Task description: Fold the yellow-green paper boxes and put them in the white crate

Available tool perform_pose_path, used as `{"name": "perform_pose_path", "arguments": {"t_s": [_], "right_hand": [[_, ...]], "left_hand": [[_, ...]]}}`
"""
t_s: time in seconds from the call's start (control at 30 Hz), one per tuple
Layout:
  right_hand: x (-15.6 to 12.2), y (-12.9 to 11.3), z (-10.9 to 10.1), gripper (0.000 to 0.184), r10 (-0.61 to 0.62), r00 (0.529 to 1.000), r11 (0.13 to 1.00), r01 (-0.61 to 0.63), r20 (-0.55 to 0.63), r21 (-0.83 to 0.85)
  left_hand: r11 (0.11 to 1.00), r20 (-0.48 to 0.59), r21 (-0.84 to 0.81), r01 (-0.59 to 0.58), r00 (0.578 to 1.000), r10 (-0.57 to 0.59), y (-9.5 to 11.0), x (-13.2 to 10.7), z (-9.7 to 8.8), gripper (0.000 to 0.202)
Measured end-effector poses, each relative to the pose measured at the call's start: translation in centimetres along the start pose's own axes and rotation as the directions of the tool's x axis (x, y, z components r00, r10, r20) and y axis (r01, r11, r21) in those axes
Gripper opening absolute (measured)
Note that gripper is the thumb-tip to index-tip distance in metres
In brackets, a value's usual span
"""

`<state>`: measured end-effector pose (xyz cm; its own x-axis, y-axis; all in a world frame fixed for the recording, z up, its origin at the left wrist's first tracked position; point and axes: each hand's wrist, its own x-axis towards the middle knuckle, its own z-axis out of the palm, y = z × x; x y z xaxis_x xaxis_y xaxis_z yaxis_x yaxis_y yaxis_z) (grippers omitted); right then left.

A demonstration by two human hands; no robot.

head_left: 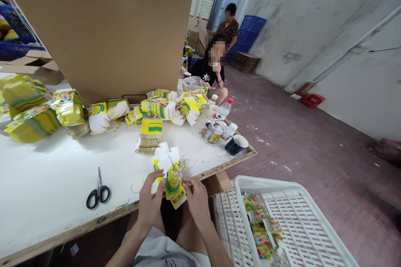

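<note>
A partly unfolded yellow and green printed carton (174, 178) is held at the table's front edge, its white flaps pointing away from me. My left hand (151, 194) grips its left side with curved fingers and thumb. On the right side, my right hand (196, 196) pinches the carton's edge. Just beyond lies a stack of flat cartons (149, 134) on the white table (122, 154). Black-handled scissors (98, 192) rest to the left of my left hand, blades pointing away.
Bundles of flat cartons (70, 108) line the table before a large cardboard sheet (125, 29). A dark mug (236, 145), a jar (215, 131) and bottles crowd the right corner. A white basket (266, 181) with cartons stands at right. Two people (213, 71) are beyond the table.
</note>
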<state>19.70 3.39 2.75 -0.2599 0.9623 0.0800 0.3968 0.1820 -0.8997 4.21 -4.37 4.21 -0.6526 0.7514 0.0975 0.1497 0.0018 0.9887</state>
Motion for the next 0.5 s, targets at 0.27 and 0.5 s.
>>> {"name": "perform_pose_path", "arguments": {"t_s": [0.27,0.5], "right_hand": [[-0.6,-0.8,-1.4,0.028,0.185,0.983,0.940,-0.171,-0.020,0.295],[-2.2,-2.5,-0.3,0.036,0.252,0.960,0.762,-0.277,0.126,0.585]], "left_hand": [[0.972,-0.006,-0.180,0.149,0.988,-0.153,0.2,-0.4,-0.3,0.029],[0.601,0.384,-0.615,0.511,0.859,-0.338,1.8,-0.9,1.6,0.042]]}}
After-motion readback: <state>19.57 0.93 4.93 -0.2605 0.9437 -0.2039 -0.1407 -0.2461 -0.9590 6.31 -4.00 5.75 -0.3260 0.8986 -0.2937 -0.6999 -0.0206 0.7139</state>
